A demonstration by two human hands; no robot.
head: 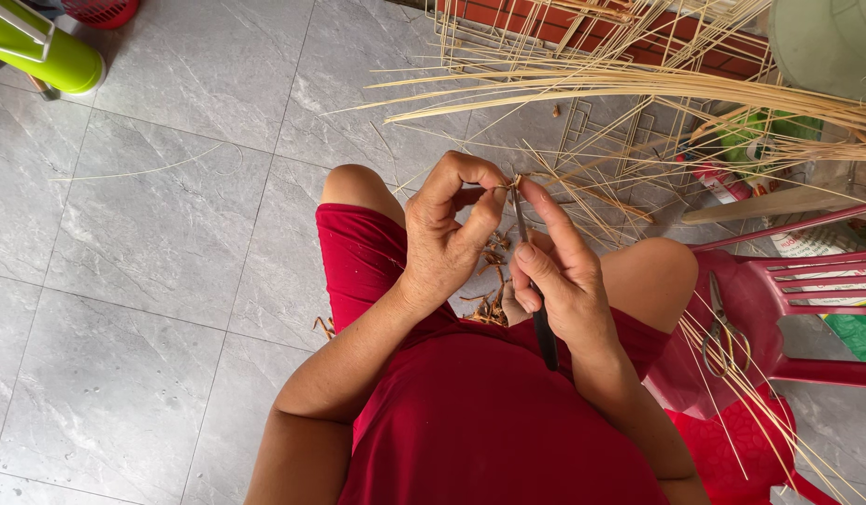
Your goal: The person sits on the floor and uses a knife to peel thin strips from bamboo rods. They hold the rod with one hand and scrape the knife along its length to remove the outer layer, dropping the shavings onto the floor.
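A grey tiled floor point(162, 234) is seen from above, with a seated person's bare knees and red clothing filling the lower middle of the view. A broad sheaf of pale reed strips point(638, 89) is spread across the upper right, above a flat wire frame point(592, 140) lying on the tiles. A red plastic chair point(779, 309) is placed at the right, and a pair of scissors point(722, 327) is laid on its seat among loose strips. A green cylinder point(45, 47) is partly seen at the upper left corner. Both forearms are raised over the lap, and the hands are brought close together between the knees. The left hand point(442, 238) is curled, its thumb and forefinger pinched together on the end of a thin strip point(513, 180). The right hand point(559, 281) is closed around a dark slender tool point(543, 332), whose tip is held up against the pinched strip end, the forefinger stretched along it. Small brown shavings point(493, 304) are scattered on the floor beneath the hands.
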